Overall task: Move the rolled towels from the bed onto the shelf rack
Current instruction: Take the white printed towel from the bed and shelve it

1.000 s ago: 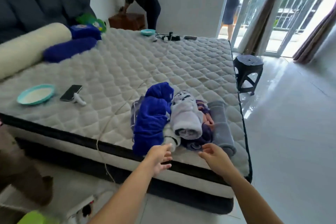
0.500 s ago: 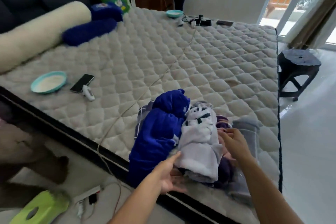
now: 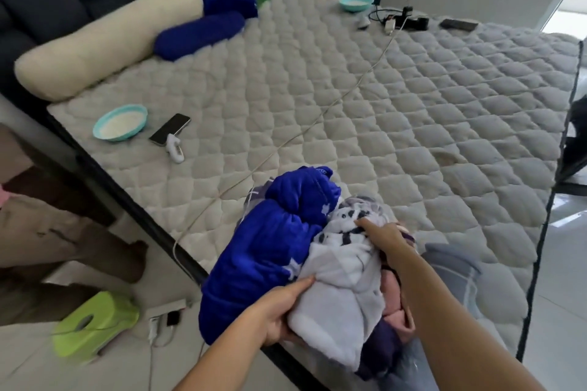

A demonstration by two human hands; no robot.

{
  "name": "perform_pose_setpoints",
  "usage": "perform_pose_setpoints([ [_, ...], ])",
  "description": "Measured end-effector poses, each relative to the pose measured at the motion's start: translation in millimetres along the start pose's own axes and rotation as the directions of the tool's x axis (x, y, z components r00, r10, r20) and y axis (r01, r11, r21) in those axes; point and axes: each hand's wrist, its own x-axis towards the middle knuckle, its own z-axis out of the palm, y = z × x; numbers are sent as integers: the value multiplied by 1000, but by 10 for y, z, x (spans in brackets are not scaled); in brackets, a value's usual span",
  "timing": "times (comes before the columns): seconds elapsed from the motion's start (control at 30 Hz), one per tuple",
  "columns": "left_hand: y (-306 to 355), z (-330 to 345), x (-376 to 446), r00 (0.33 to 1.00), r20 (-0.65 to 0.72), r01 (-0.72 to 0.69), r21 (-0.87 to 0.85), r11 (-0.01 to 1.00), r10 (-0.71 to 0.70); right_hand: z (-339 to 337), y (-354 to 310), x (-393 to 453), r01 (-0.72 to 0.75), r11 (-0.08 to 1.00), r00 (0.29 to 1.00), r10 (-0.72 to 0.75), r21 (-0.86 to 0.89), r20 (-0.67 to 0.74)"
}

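Note:
A heap of rolled towels lies at the near edge of the quilted bed (image 3: 397, 98). A white towel with dark spots (image 3: 340, 289) sits on top in the middle. My left hand (image 3: 279, 308) grips its near end from the left. My right hand (image 3: 386, 240) holds its far end, fingers pressed into the cloth. A bright blue rolled towel (image 3: 266, 251) lies against its left side. A grey rolled towel (image 3: 451, 276) lies to the right. Pink and dark purple towels (image 3: 394, 317) show underneath. No shelf rack is in view.
On the bed's left lie a teal bowl (image 3: 120, 122), a phone (image 3: 170, 133) and a small white device (image 3: 175, 151). A cable (image 3: 317, 111) runs across the mattress. Pillows and bolsters line the headboard. A green stool (image 3: 95, 327) and a power strip (image 3: 165, 317) sit on the floor at the left.
My view moved closer to the bed. Both hands went from hovering beside the heap to closing on the white spotted towel.

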Motion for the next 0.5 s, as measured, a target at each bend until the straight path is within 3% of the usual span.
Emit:
perform_pose_setpoints([
  [0.27, -103, -35, -33, 992, -28, -120, 78, 990, 123, -45, 59, -179, -10, 974, 1000, 9, 225, 6],
  [0.5, -283, -155, -439, 906, 81, -421, 49, 906, 416, -260, -170, -861, 263, 900, 965, -247, 347, -91],
])
